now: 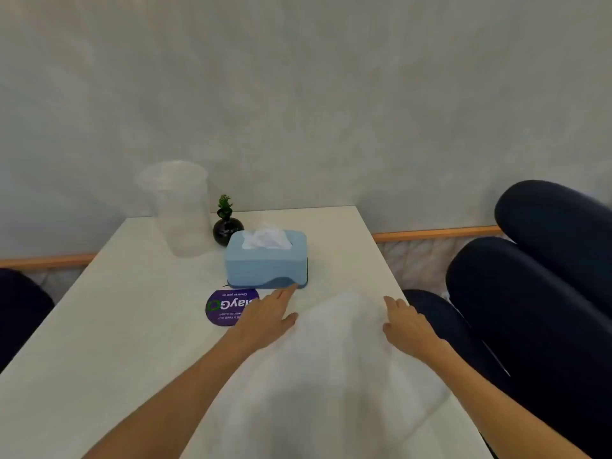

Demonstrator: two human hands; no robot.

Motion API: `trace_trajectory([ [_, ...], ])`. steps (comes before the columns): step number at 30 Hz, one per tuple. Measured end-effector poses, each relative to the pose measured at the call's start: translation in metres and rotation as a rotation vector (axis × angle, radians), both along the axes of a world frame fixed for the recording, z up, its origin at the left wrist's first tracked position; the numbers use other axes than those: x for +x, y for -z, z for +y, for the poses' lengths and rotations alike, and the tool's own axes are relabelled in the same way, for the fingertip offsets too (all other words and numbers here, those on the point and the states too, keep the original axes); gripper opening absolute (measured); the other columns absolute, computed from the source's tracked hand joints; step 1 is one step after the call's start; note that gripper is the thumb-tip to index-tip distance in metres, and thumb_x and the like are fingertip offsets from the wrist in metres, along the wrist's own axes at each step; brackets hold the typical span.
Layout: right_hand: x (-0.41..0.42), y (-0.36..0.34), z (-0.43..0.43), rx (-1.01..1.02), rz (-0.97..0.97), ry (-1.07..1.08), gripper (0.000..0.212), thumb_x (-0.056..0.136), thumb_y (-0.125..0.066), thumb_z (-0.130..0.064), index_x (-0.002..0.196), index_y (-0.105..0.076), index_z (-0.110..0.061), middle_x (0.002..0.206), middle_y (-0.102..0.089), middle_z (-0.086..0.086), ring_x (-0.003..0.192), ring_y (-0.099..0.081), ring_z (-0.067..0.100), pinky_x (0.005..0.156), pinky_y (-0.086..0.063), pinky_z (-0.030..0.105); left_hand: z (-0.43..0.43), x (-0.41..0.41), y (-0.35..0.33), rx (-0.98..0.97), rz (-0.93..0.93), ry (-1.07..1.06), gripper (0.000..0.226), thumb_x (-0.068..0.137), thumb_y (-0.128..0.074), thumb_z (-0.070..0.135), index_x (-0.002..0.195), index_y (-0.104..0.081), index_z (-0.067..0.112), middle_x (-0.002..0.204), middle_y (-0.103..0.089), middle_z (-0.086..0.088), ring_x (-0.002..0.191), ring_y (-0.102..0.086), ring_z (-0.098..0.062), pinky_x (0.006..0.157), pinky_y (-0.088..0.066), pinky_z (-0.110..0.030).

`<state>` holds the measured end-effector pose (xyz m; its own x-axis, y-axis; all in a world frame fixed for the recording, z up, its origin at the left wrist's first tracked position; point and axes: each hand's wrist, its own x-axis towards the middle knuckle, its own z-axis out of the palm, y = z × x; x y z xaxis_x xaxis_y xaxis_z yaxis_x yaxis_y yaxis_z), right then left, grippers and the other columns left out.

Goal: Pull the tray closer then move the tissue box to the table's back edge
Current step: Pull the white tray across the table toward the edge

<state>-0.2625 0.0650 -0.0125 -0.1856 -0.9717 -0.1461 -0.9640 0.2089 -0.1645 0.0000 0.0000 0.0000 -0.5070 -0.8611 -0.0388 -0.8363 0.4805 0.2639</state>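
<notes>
Pale tabletop (132, 326) carries the blurred white tray (331, 359) between both open, empty hands, left (265, 321) and right (405, 323), while the blue tissue box (266, 260) just beyond looks light, rigid, best gripped by its short sides.

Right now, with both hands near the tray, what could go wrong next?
1. The left hand reaches up to the tissue box; pushing the box back could knock over the small vase right behind it.
2. The clear cup beside the vase may tip.
3. The tray is blurred, so the right hand may not have a firm hold.
</notes>
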Motion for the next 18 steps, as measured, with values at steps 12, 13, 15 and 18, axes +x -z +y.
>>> trace_trajectory([
  [12,-0.008,0.033,-0.005,-0.027,-0.069,0.184,0.032,0.095,-0.040,-0.006,0.126,-0.046,-0.004,0.125,-0.052,0.016,0.111,-0.053,0.030,0.089,-0.050,0.036,-0.002,0.013,0.055,-0.008,-0.012,-0.107,0.038,0.098,-0.042,0.028,0.134,-0.047,0.018,0.131,-0.051,-0.003,0.116,-0.052,-0.017,0.088,-0.050,-0.026],
  [13,-0.009,0.034,-0.005,-0.030,-0.074,0.198,0.032,0.094,-0.041,-0.006,0.126,-0.046,-0.004,0.126,-0.052,0.016,0.112,-0.053,0.031,0.089,-0.050,0.037,-0.002,0.014,0.056,-0.020,-0.002,-0.120,0.036,0.098,-0.042,0.027,0.132,-0.049,0.018,0.130,-0.052,-0.003,0.114,-0.053,-0.016,0.088,-0.049,-0.025],
  [15,-0.010,0.036,-0.004,-0.036,-0.082,0.234,0.034,0.094,-0.043,-0.008,0.127,-0.044,-0.004,0.126,-0.051,0.018,0.112,-0.053,0.033,0.089,-0.051,0.039,-0.001,0.017,0.056,-0.045,0.001,-0.159,0.034,0.097,-0.044,0.027,0.130,-0.051,0.018,0.128,-0.054,-0.002,0.113,-0.054,-0.017,0.088,-0.048,-0.027],
  [18,-0.017,0.037,-0.001,-0.046,-0.091,0.290,0.035,0.093,-0.045,-0.010,0.127,-0.044,-0.003,0.124,-0.052,0.019,0.108,-0.054,0.035,0.088,-0.052,0.041,0.002,0.025,0.054,-0.046,0.014,-0.253,0.038,0.093,-0.051,0.027,0.130,-0.050,0.018,0.130,-0.053,-0.002,0.116,-0.053,-0.021,0.093,-0.044,-0.033],
])
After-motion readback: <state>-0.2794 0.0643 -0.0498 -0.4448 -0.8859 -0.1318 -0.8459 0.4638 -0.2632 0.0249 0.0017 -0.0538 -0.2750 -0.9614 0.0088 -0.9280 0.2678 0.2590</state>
